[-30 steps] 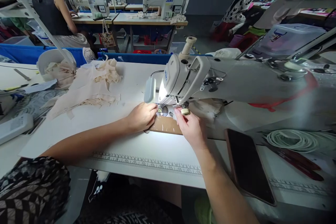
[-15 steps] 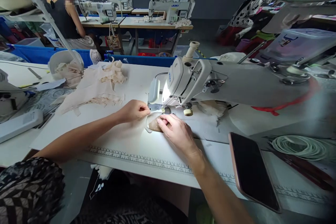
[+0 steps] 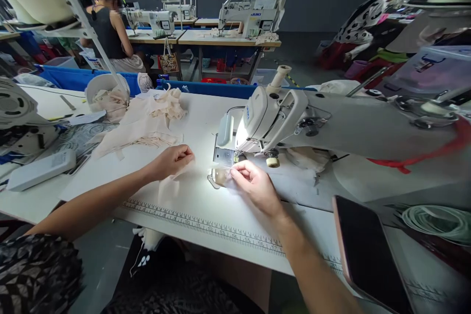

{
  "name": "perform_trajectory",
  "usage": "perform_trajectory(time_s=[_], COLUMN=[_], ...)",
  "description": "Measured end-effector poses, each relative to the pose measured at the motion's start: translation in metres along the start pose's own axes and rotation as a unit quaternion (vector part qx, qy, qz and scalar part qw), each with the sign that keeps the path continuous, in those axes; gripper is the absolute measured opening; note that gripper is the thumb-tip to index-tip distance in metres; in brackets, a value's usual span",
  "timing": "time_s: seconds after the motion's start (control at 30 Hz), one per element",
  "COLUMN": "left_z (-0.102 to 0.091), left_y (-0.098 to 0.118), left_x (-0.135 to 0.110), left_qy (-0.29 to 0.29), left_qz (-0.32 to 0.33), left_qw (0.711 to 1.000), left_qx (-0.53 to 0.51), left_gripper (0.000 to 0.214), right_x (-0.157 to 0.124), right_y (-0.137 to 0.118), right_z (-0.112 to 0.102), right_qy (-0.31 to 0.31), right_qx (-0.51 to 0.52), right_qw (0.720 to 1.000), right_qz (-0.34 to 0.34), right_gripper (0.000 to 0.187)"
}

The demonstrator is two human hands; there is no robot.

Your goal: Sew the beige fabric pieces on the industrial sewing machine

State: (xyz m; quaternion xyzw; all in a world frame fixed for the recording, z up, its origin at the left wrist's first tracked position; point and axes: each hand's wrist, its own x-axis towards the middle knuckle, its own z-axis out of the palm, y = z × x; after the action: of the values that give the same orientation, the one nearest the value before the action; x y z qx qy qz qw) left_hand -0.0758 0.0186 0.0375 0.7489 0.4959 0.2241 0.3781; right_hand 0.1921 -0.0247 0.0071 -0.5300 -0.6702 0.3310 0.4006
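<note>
My left hand (image 3: 172, 161) is closed in a pinch left of the sewing machine's needle area, and a thin, pale, sheer piece of fabric (image 3: 180, 172) hangs below its fingers. In front of the presser foot, my right hand (image 3: 255, 186) pinches the edge of a small see-through piece (image 3: 232, 185) lying on the bed. By its fingertips is a small brownish patch (image 3: 221, 176) with a grey curved edge; what it is I cannot make out. The white sewing machine (image 3: 257, 117) lights this spot with its lamp. Both hands are apart from each other.
Beige cut fabric pieces (image 3: 142, 127) lie at the left back. A phone (image 3: 371, 250) and coiled pale cord (image 3: 436, 221) are at the right. A printed ruler (image 3: 206, 228) runs along the front edge. A person (image 3: 106, 29) sits at another machine beyond.
My left hand has moved left, away from the needle area, with the thin pale piece. My right hand stays near the presser foot. The whole view has shifted slightly.
</note>
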Motion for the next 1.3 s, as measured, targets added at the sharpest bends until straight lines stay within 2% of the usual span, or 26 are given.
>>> perform_trajectory(time_s=[0.07,0.13,0.2,0.3,0.4,0.53,0.63,0.7,0.77,0.8,0.87,0.93,0.97,1.0,1.03,1.07,1.1,1.17,1.23,1.3], left_z=[-0.006,-0.014,-0.023,-0.039,-0.053,-0.057,-0.053,-0.055,-0.065,-0.073,-0.094,-0.116,-0.123,-0.127,-0.127,-0.121,-0.112,-0.082,-0.049,-0.026], left_y=[-0.012,-0.02,-0.024,-0.025,-0.027,-0.03,-0.033,-0.034,-0.036,-0.036,-0.035,-0.029,-0.024,-0.018,-0.011,-0.002,0.006,0.02,0.023,0.015], left_x=[-0.004,-0.009,-0.009,0.004,0.029,0.056,0.061,0.063,0.063,0.063,0.057,0.043,0.033,0.022,0.01,-0.002,-0.011,-0.023,-0.022,-0.012], left_qy=[0.011,0.026,0.043,0.076,0.096,0.05,0.085,0.15,0.239,0.291,0.381,0.411,0.392,0.338,0.246,0.139,0.046,-0.098,-0.158,-0.142], left_qz=[0.006,-0.003,-0.001,0.05,0.068,0.011,0.0,0.0,-0.01,-0.022,-0.044,-0.041,-0.03,-0.021,-0.022,-0.023,-0.015,0.005,0.027,0.033], left_qw=[0.997,0.984,0.96,0.928,0.899,0.88,0.901,0.932,0.953,0.951,0.923,0.905,0.915,0.94,0.969,0.989,0.997,0.992,0.984,0.986], left_qx=[0.075,0.178,0.277,0.362,0.422,0.472,0.425,0.331,0.185,0.102,-0.044,-0.1,-0.085,-0.047,0.0,0.041,0.064,0.077,0.075,0.082], left_gripper=[0.03,0.025,0.019,0.018,0.02,0.026,0.025,0.023,0.019,0.018,0.019,0.024,0.025,0.023,0.022,0.021,0.022,0.026,0.027,0.026], right_x=[-0.001,-0.003,-0.005,-0.007,-0.008,-0.009,-0.01,-0.01,-0.01,-0.011,-0.011,-0.012,-0.012,-0.012,-0.012,-0.012,-0.012,-0.012,-0.012,-0.013], right_y=[-0.001,-0.001,0.001,0.006,0.009,0.008,0.007,0.008,0.01,0.01,0.011,0.01,0.01,0.009,0.008,0.007,0.007,0.006,0.007,0.006], right_z=[-0.001,0.0,0.001,0.0,-0.005,-0.013,-0.015,-0.016,-0.016,-0.016,-0.016,-0.017,-0.018,-0.019,-0.02,-0.021,-0.022,-0.024,-0.025,-0.025], right_qy=[-0.021,-0.002,0.038,0.086,0.084,0.043,0.032,0.031,0.033,0.034,0.037,0.05,0.059,0.068,0.074,0.074,0.069,0.046,0.015,-0.01], right_qx=[-0.028,-0.116,-0.225,-0.35,-0.377,-0.367,-0.356,-0.352,-0.351,-0.352,-0.355,-0.355,-0.353,-0.35,-0.345,-0.338,-0.33,-0.312,-0.302,-0.309], right_qw=[0.999,0.993,0.971,0.927,0.917,0.926,0.931,0.932,0.932,0.931,0.929,0.926,0.925,0.924,0.924,0.924,0.926,0.93,0.929,0.921], right_qz=[0.003,-0.03,-0.073,-0.103,-0.097,-0.074,-0.074,-0.079,-0.084,-0.087,-0.098,-0.116,-0.127,-0.139,-0.15,-0.16,-0.169,-0.19,-0.214,-0.235], right_gripper=[0.026,0.026,0.028,0.03,0.028,0.025,0.027,0.027,0.026,0.025,0.024,0.026,0.027,0.028,0.029,0.029,0.029,0.031,0.036,0.039])
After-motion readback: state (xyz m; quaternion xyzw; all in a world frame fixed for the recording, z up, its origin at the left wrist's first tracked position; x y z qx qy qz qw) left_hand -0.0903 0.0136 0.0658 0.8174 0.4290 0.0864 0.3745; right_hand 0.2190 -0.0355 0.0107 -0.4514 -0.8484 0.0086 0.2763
